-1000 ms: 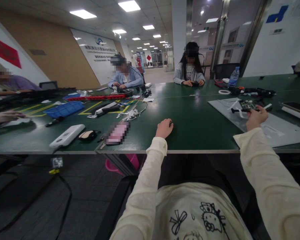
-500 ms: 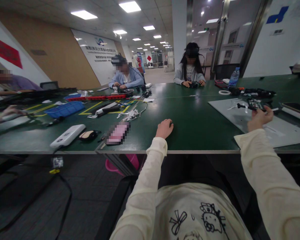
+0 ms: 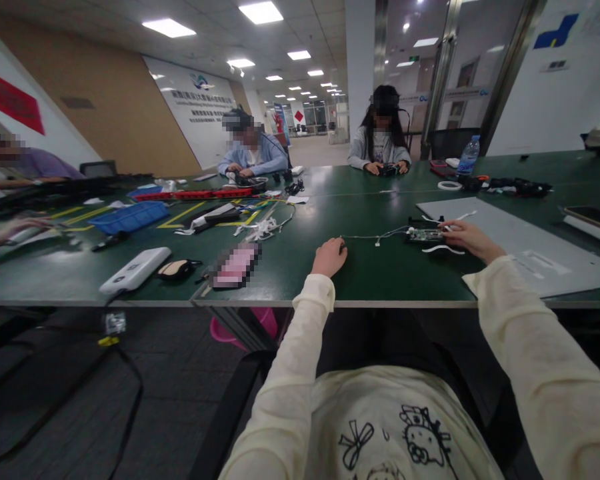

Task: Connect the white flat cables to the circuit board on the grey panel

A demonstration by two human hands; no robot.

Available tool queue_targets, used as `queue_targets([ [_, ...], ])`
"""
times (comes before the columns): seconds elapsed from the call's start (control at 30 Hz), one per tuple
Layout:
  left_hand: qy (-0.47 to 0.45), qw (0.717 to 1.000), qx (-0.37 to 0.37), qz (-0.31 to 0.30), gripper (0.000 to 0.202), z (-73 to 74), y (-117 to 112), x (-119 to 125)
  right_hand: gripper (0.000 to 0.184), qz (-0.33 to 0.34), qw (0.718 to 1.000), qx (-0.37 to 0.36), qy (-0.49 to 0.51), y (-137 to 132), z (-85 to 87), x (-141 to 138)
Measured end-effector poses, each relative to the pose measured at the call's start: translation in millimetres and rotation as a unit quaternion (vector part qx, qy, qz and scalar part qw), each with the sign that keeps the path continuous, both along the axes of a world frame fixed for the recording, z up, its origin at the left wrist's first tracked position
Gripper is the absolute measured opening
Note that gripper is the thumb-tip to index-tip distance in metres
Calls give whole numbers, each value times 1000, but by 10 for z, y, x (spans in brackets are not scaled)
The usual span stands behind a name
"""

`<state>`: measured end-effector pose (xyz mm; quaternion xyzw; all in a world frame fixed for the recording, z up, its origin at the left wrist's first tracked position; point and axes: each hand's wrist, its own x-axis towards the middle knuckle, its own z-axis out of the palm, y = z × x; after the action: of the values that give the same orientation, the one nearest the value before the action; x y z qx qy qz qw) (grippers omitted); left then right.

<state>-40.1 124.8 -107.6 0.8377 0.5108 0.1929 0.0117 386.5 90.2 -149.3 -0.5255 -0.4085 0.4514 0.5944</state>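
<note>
The right hand [image 3: 467,238] reaches forward over the dark green worktop [image 3: 370,203], and its fingers [image 3: 447,228] close on the right end of a small green circuit board [image 3: 423,235]. The board lies flat on the worktop, just left of the near-left edge of a flat pale grey mat [image 3: 510,233]. Thin pale wires [image 3: 375,237] trail from the board's left end across the worktop towards the left hand [image 3: 329,257], and a curved white strip [image 3: 443,249] lies just on the near side of the board.

The left hand rests knuckles up on the worktop near its near edge, loosely curled. Something small and dark shows at its fingertips, but I cannot tell whether the hand grips it.

Far to the left lie a white rectangular power bank [image 3: 135,270] and a blue plastic tray [image 3: 130,217]. At the far side stand a clear water bottle with a blue label [image 3: 469,155] and a white tape roll [image 3: 449,185]. Two other people sit across the worktop: one in a light blue jacket [image 3: 254,159], one in a grey top [image 3: 380,150], each with hands on small dark items.
</note>
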Motion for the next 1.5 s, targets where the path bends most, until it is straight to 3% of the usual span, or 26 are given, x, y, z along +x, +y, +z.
queue_targets([
  [0.13,-5,1000,6,-9,23,-2,0,-3,43,8,994,-18,-104,41,-34,-28],
  [0.27,-14,1000,8,-7,23,-1,9,-4,68,3,983,-3,-182,78,-58,-94],
  [0.4,-47,998,42,-4,22,37,-2,6,82,-2,929,50,-367,56,-37,-333],
  [0.5,-77,994,75,-4,23,77,-21,14,80,44,886,85,-453,23,2,-562],
  [0.6,-103,990,100,-11,23,104,-37,16,76,77,880,107,-457,32,7,-669],
  [0.83,-93,990,94,-41,23,92,-24,15,54,-24,868,87,-488,130,-115,-452],
  [0.93,-80,992,83,-56,24,74,-14,18,45,16,868,113,-484,104,-104,-514],
  [1.07,-65,994,61,-62,25,64,-21,26,50,96,871,143,-461,46,-47,-717],
  [1.17,-59,994,60,-72,25,52,-17,31,53,140,849,149,-487,62,-21,-819],
  [1.37,-60,992,76,-86,24,32,12,34,63,192,802,153,-544,325,34,-1091],
  [1.5,-56,993,68,-84,27,33,2,41,64,230,810,153,-517,515,107,-1381],
])
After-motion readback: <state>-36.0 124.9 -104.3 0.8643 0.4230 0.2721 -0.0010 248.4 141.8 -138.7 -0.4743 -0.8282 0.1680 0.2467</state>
